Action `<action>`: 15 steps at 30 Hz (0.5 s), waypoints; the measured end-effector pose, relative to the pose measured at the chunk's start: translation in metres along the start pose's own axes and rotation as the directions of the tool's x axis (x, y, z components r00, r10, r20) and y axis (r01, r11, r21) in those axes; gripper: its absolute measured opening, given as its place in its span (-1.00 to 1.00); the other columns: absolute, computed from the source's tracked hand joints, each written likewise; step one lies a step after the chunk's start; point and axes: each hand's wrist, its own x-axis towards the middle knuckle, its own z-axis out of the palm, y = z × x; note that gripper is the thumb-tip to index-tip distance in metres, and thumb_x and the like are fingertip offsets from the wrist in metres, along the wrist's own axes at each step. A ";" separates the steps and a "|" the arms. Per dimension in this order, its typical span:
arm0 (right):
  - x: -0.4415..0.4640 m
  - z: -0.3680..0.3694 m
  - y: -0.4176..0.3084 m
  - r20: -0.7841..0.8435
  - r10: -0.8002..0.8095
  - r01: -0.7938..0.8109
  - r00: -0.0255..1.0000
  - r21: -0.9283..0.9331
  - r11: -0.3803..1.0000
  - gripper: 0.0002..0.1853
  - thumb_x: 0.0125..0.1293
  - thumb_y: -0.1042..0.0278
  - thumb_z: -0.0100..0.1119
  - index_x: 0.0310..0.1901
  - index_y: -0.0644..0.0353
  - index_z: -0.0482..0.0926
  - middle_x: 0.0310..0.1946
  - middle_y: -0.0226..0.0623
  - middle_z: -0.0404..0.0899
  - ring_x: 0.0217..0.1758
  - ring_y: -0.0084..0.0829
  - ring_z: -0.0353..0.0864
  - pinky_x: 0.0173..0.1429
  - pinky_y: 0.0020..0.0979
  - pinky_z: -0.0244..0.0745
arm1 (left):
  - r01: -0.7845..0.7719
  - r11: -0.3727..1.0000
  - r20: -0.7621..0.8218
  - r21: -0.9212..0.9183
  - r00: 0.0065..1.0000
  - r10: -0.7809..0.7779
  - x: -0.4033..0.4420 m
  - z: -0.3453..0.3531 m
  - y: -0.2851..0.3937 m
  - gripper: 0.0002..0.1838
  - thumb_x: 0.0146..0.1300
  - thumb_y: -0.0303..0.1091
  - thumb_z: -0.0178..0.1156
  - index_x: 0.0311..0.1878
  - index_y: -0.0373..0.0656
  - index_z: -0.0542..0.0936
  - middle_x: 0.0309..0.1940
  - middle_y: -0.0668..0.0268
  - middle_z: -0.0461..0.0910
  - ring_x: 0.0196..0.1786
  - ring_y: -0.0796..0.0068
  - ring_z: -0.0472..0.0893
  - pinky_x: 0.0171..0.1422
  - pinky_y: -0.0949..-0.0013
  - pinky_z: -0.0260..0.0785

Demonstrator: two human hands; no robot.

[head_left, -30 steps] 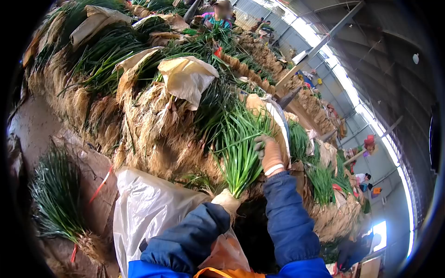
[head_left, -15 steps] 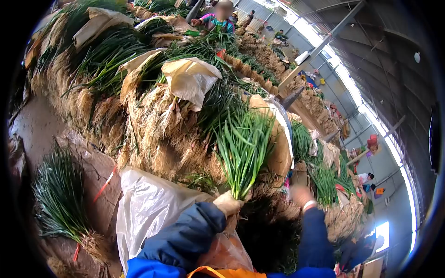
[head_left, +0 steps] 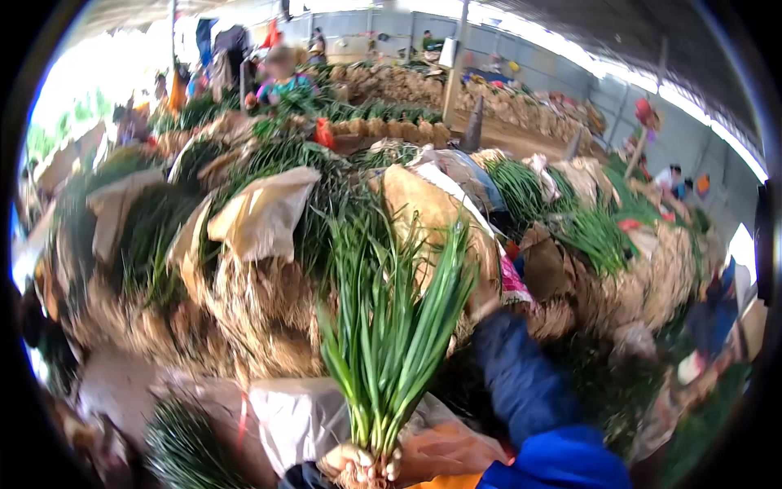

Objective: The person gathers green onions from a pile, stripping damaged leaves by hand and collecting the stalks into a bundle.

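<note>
My left hand point(head_left: 344, 461), at the bottom of the head view, is closed round the root end of a bunch of spring onions point(head_left: 387, 350). The long green leaves stand upright and fan out above my fingers. My right hand point(head_left: 486, 300) reaches forward on the right of those leaves, close to their edge. It is blurred and partly hidden, so its fingers cannot be made out. Behind the bunch lies a brown paper sheet point(head_left: 411, 216). Pale plastic sheeting point(head_left: 297, 420) spreads beside my left hand.
Rooted spring onions are heaped in a long pile point(head_left: 269, 314), partly under a cream sheet point(head_left: 265, 213). A tied bundle point(head_left: 191, 444) lies on the floor at lower left. Across the pile is a co-worker point(head_left: 285, 81). A wooden post point(head_left: 454, 77) rises behind.
My view has levelled and lifted. The spring onions in my left hand now stand nearer and larger in front of me. My right hand has moved in beside their leaves.
</note>
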 end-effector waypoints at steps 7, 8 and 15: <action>0.080 -0.090 -0.138 -0.165 0.124 0.020 0.978 0.671 0.741 -0.73 0.38 0.29 0.03 0.01 0.19 0.57 -0.65 -0.65 0.18 -0.60 -0.63 0.18 -0.45 -0.52 0.15 | 0.001 0.978 -0.417 0.210 0.904 0.089 -0.084 0.009 -0.015 -0.58 0.09 -0.60 0.24 0.08 -0.30 0.52 -0.30 0.13 0.61 -0.52 0.53 0.52 -0.55 0.59 0.28; 0.070 -0.093 -0.147 -0.246 0.134 0.031 0.960 0.567 0.823 -0.70 0.38 0.28 0.04 0.07 0.18 0.55 -0.63 -0.65 0.18 -0.59 -0.63 0.16 -0.44 -0.55 0.11 | -0.004 0.971 -0.450 0.240 0.886 0.115 -0.092 0.011 -0.011 -0.58 0.08 -0.62 0.25 0.07 -0.30 0.52 -0.32 0.14 0.61 -0.55 0.55 0.51 -0.59 0.60 0.26; 0.007 -0.168 -0.026 -0.275 0.033 -0.177 0.961 -0.520 0.836 -0.62 0.28 0.29 0.19 0.13 0.12 0.52 -0.30 -0.26 0.61 -0.30 -0.45 0.52 -0.16 -0.39 0.50 | 0.077 0.904 -0.647 0.421 0.724 0.240 -0.128 0.047 0.017 -0.77 0.09 -0.64 0.32 -0.17 -0.29 0.59 -0.49 0.28 0.57 -0.64 0.64 0.41 -0.59 0.53 0.23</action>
